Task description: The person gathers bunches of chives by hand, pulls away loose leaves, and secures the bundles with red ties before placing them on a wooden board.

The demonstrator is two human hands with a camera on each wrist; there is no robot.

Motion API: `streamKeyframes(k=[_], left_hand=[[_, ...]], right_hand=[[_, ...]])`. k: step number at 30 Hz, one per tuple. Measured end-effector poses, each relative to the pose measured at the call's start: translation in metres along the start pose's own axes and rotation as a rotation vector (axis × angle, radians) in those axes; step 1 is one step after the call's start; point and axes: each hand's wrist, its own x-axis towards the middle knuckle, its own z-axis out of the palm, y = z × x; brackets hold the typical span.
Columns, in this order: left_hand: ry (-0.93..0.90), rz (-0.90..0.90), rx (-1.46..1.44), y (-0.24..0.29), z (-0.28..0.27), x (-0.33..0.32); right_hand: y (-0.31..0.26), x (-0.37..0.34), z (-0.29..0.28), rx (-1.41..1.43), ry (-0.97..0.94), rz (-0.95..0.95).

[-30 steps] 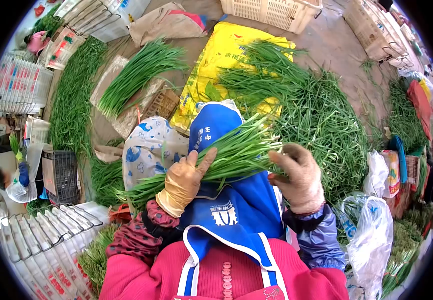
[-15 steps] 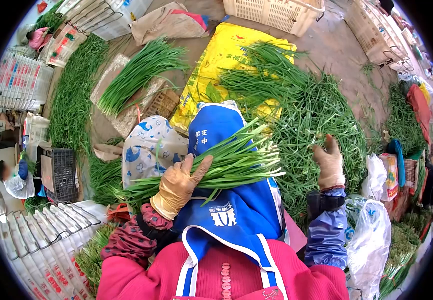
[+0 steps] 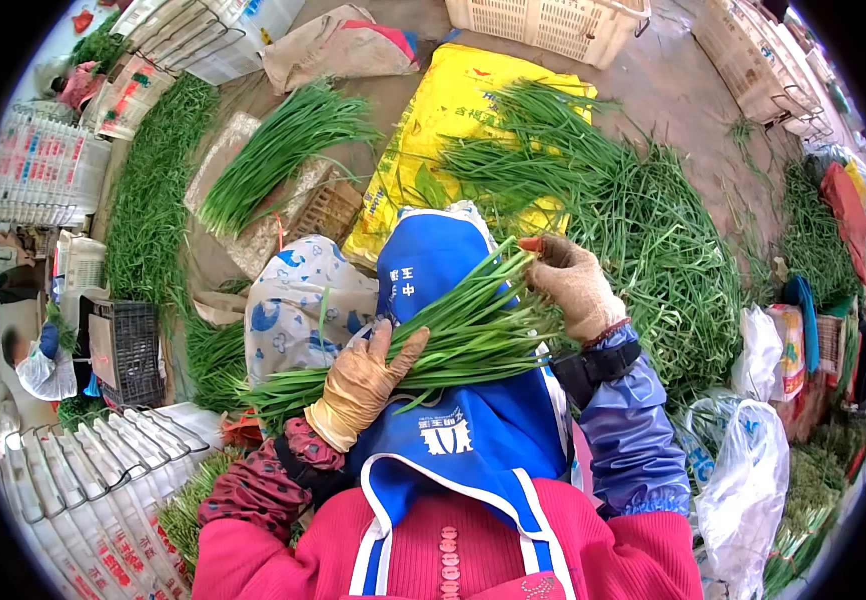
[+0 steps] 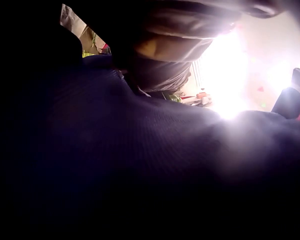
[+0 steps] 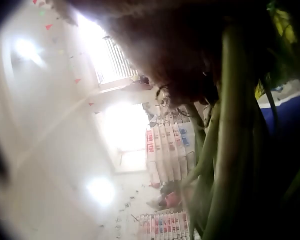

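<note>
A bunch of long green chives (image 3: pixel 453 345) lies slantwise over the blue apron (image 3: pixel 433 255) on the lap, its pale stem ends toward the right. My left hand (image 3: pixel 361 388), in a yellowish rubber glove, grips the bunch around its middle. At the stem ends, my right hand (image 3: pixel 578 292) in a fuzzy, soiled glove pinches stalks between thumb and fingers; an orange-red tip shows at one finger. Thick green stalks (image 5: pixel 232 130) run close below that hand in the right wrist view. The left wrist view is mostly dark, with part of the glove (image 4: pixel 170 50) showing.
A heap of loose chives (image 3: pixel 673 280) covers the floor at right, partly over a yellow sack (image 3: pixel 443 90). A neat bundle (image 3: pixel 283 150) rests on a board and basket at front left. White crates (image 3: pixel 543 30) stand around, and a plastic bag (image 3: pixel 748 480) hangs at lower right.
The right hand moved away from the bunch to the right over the heap, then came back to the upper stem ends. The left hand keeps its grip with little movement.
</note>
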Motion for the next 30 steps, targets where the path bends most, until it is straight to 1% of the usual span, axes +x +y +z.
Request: streamKeyframes(k=[2,3,5,7,9,10,11,13,14,15,16,17,19,21,22,23,25,26,27,28,29,30], left_hand=[[0.026,0.003,-0.028,0.001,0.0,0.001],[0.007,0.0,-0.019,0.001,0.001,0.0],[-0.031,-0.008,0.006,0.001,0.002,-0.003],[-0.036,-0.014,0.007,0.001,0.004,-0.006],[-0.008,-0.004,0.011,0.001,0.006,-0.005],[0.019,0.008,0.017,0.001,0.006,-0.003],[0.045,0.021,0.025,0.002,0.006,-0.002],[0.052,0.024,0.022,0.003,0.007,-0.001],[0.056,0.027,0.024,0.003,0.007,-0.001],[0.017,0.006,0.006,0.004,0.006,-0.001],[-0.022,-0.016,-0.01,0.005,0.004,-0.002],[-0.062,-0.039,-0.026,0.005,0.003,-0.003],[-0.058,-0.045,-0.027,0.004,0.003,-0.004],[-0.057,-0.045,-0.037,0.005,0.003,-0.004],[-0.057,-0.047,-0.043,0.006,0.003,-0.005],[-0.057,-0.049,-0.047,0.006,0.003,-0.005],[-0.046,-0.045,-0.015,0.005,0.005,-0.006],[-0.046,-0.044,-0.001,0.006,0.005,-0.008],[-0.042,-0.041,-0.002,0.007,0.005,-0.009],[-0.038,-0.039,-0.002,0.008,0.004,-0.008],[-0.035,-0.038,-0.001,0.008,0.003,-0.007],[-0.027,-0.026,0.01,0.008,0.003,-0.007]], right_hand=[[0.002,-0.002,-0.007,0.155,0.141,-0.01],[0.002,-0.002,-0.011,0.232,0.209,-0.017],[0.003,0.0,-0.034,0.435,0.455,-0.085],[0.004,0.002,-0.049,0.404,0.682,-0.13],[-0.003,-0.018,-0.059,0.116,0.513,-0.054],[-0.006,-0.027,-0.051,-0.018,0.398,-0.029],[0.006,-0.034,-0.043,-0.12,0.253,-0.171],[-0.002,-0.051,-0.01,-0.626,0.176,-0.172],[-0.004,-0.056,0.008,-0.785,0.225,-0.216],[-0.006,-0.059,0.02,-0.944,0.273,-0.261],[-0.001,-0.055,0.023,-0.992,0.255,-0.314],[0.013,-0.051,0.024,-0.895,0.25,-0.385],[0.023,-0.046,0.029,-0.98,0.213,-0.381],[0.027,-0.037,0.02,-0.98,0.347,-0.293],[0.038,-0.029,0.003,-0.943,0.495,-0.357],[0.043,-0.021,-0.014,-0.877,0.635,-0.243],[0.039,-0.018,-0.048,-1.004,0.616,0.022],[0.052,-0.02,-0.066,-0.928,0.533,-0.102],[0.048,-0.026,-0.063,-0.847,0.449,-0.219],[0.042,-0.027,-0.061,-0.449,0.301,0.097],[0.039,-0.032,-0.057,-0.291,0.268,0.067],[0.026,-0.039,-0.047,-0.279,0.253,0.025]])
